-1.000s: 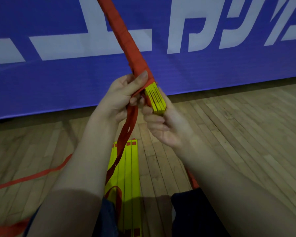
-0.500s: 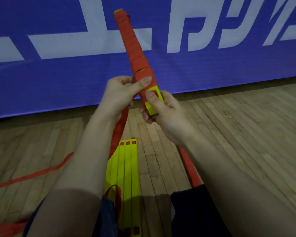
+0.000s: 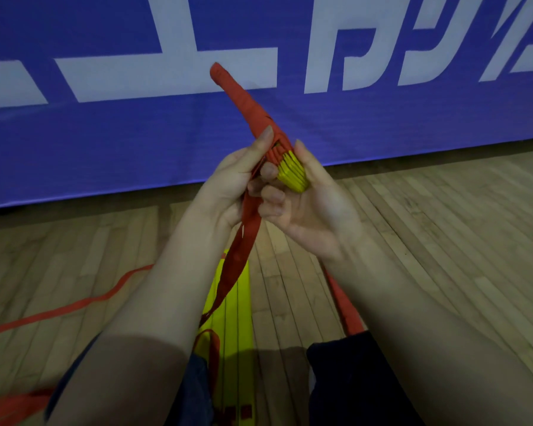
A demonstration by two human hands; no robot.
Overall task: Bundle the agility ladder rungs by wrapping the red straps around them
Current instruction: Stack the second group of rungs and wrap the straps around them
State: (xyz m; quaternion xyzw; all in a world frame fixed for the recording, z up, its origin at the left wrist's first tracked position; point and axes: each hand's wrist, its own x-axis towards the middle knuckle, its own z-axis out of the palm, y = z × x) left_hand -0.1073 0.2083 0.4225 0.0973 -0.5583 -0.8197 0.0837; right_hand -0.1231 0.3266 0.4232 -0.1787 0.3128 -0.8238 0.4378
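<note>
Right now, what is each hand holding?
Left hand: closed, pinching the red strap.
Right hand: closed around the yellow rung bundle.

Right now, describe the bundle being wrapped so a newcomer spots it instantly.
Before the blue banner, the left hand and right hand hold a stick-like bundle slanting up-left. Unlike the flat yellow rungs on the floor below, it is wound in red strap, only its near end showing yellow.

- Hands: qty 2, left hand (image 3: 228,186) & right hand (image 3: 314,210).
- Rung bundle (image 3: 291,173): qty 1.
- Red straps (image 3: 237,262): 3 runs vis.
- Loose yellow rungs (image 3: 237,318): min. 3, pt. hidden.
- Banner (image 3: 105,133): qty 1.
</note>
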